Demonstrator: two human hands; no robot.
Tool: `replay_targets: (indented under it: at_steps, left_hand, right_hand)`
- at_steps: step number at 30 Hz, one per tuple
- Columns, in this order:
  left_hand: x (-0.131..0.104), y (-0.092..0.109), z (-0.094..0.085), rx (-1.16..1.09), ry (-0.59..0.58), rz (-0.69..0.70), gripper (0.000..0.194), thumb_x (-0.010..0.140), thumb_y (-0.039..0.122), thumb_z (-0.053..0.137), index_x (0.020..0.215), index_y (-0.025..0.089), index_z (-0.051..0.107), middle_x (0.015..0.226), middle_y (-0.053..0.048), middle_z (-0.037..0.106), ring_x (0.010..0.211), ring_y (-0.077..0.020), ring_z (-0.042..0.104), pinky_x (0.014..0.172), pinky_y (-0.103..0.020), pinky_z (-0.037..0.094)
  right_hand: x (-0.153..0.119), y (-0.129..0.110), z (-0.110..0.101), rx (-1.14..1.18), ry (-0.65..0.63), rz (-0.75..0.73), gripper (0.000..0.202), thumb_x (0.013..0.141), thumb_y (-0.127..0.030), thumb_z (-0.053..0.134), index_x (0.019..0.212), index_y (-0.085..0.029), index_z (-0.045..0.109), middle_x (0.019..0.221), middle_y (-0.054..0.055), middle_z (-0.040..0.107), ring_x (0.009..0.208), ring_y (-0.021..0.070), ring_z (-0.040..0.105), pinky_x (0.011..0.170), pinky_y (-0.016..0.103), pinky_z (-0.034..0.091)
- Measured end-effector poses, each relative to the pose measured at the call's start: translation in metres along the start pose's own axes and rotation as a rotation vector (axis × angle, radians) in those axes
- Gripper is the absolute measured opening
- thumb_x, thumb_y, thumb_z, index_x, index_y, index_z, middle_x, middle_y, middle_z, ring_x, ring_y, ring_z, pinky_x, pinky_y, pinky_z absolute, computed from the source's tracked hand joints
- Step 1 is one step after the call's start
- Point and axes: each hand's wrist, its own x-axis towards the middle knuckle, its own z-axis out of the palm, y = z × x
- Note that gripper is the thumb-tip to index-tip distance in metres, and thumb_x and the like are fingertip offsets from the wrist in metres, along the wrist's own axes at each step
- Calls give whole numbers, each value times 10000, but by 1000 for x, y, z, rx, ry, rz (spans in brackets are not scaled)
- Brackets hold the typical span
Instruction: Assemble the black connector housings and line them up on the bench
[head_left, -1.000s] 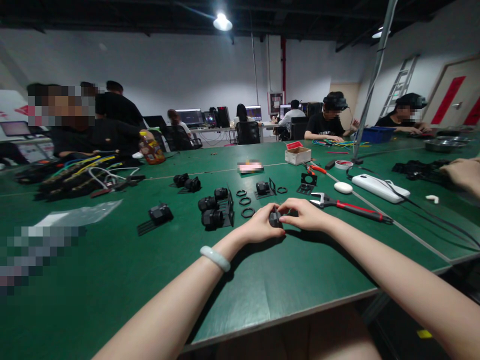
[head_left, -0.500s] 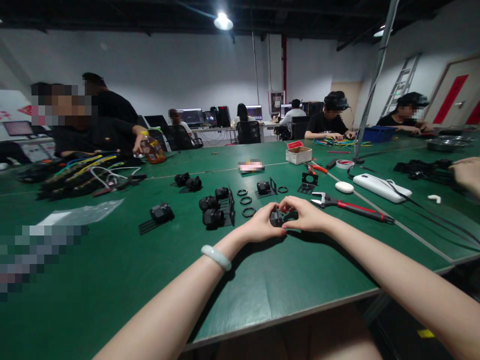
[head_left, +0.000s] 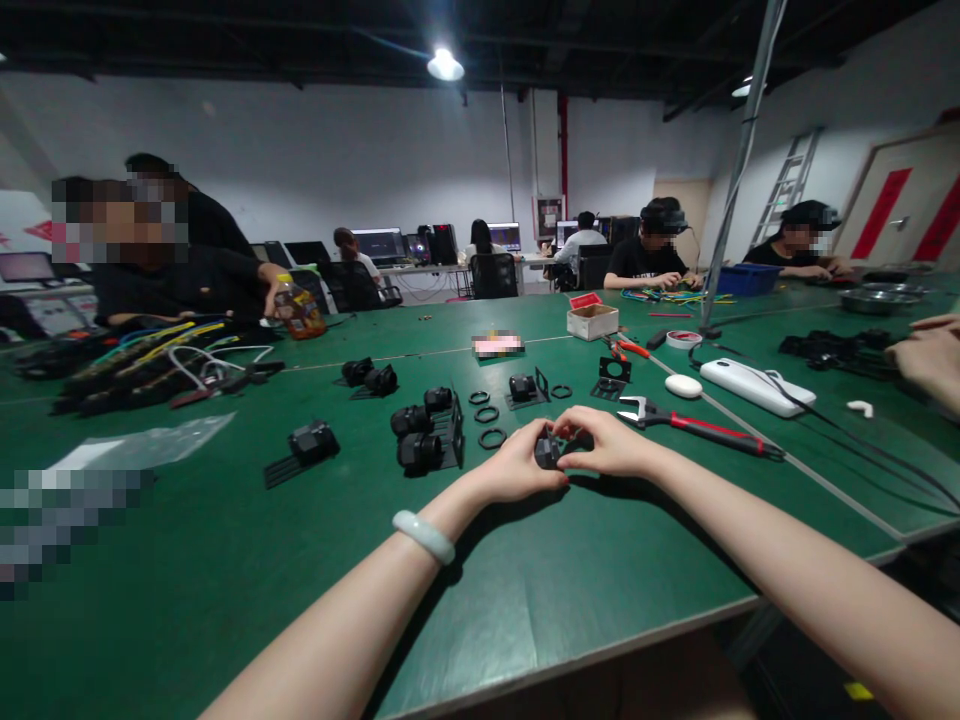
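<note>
My left hand [head_left: 514, 468], below a pale bracelet [head_left: 424, 537], is closed around the left side of a small black camera module [head_left: 547, 453]. From the other side my right hand [head_left: 611, 443] pinches the same module with thumb and fingertips. Fingers cover much of the module, and its far side is hidden. Just left of my hands lie black rings [head_left: 493, 438], with one more ring [head_left: 561, 391] beyond them. Similar black camera units with brackets [head_left: 420, 452] stand to the left. Another bracketed unit [head_left: 523, 387] sits behind my hands, near a bare black bracket [head_left: 613, 370].
An adjustable wrench [head_left: 705, 425] with a red and black handle lies right of my hands. Beyond it are a white power bank [head_left: 757, 386], a white oval object [head_left: 683, 386] and a small box [head_left: 592, 320]. Cable bundles [head_left: 142, 365] lie left. A co-worker's hand [head_left: 930, 355] shows at right.
My right thumb and fingers have closed in on the module; the gap between my hands is smaller. The whole view has shifted slightly.
</note>
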Motion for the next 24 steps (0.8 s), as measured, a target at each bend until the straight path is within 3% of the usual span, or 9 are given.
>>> replay_targets:
  at_steps: [20,24]
  left_hand:
    - [1,1,-1,39,-18,7,509,526,282,603,988,164,427,898,-25,502,791,-151,479,692,-257,395]
    - [1,0,-1,35,-13,13,538,526,305,606,1011,160,422,920,-34,499,823,-165,474,717,-270,391]
  right_hand:
    - [0,3,-1,-43,-37,20,245,669,-315,528,855,-159,558,809,48,562,759,141,500,675,265,387]
    - [0,3,-1,-30,-27,25,298,638,-315,557,889,-157,533,819,45,551,763,142,495,679,271,385]
